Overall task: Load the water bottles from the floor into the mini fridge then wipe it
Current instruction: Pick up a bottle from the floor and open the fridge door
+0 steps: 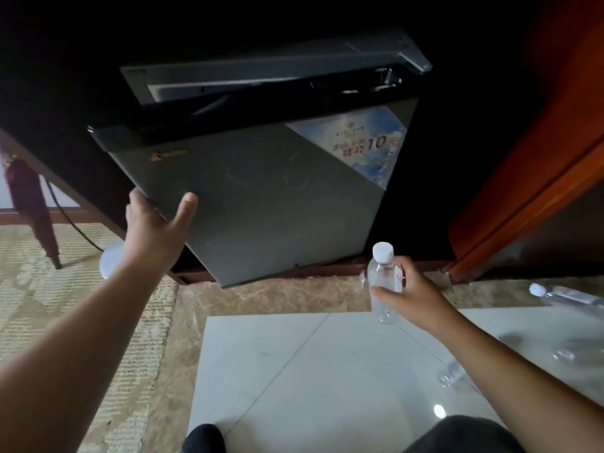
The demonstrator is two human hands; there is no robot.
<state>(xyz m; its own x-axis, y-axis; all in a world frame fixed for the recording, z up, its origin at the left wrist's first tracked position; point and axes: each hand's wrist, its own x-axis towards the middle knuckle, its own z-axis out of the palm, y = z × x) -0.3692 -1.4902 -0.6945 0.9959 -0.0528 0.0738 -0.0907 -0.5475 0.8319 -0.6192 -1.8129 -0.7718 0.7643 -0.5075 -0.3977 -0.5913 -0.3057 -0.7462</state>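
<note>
Head view: the left hand (153, 223) grips the left edge of the fridge (261, 197) door, thumb spread across its front. The right hand (413, 294) wraps an upright bottle (384, 282) just right of the door; another bottle (568, 294) lies on the floor (294, 371).

The left hand (153, 223) grips the left edge of the mini fridge door (261, 197). The right hand (411, 295) holds a water bottle (384, 282) upright, just right of the door's bottom corner.
</note>
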